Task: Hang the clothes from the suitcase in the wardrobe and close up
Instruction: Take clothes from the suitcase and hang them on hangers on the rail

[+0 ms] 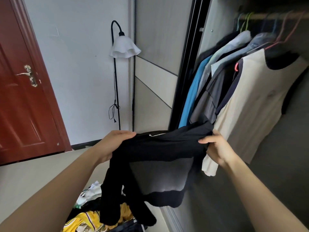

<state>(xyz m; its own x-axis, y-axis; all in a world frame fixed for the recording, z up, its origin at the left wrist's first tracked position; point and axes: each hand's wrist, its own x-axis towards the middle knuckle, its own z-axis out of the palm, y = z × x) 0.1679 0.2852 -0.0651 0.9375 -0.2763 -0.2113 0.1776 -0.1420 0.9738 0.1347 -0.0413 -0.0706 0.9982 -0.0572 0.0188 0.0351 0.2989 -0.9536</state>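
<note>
Hands are clamped on a black garment (pixel 160 156): one shoulder is gripped by the left hand (pixel 115 144), the other is pinched by the right hand (pixel 215 148), and the garment is held spread just in front of the wardrobe (pixel 215 17). The step is best done if the shoulders are kept level and the small metal piece (pixel 156 135) at the collar, possibly a hanger hook, is raised to a free gap on the rail (pixel 267 16). Inside the wardrobe, shirts (pixel 234 84) are hung close together on coloured hangers. Below the wardrobe opening a heap of yellow and white clothes (pixel 90 213) is seen; the suitcase itself cannot be made out.
</note>
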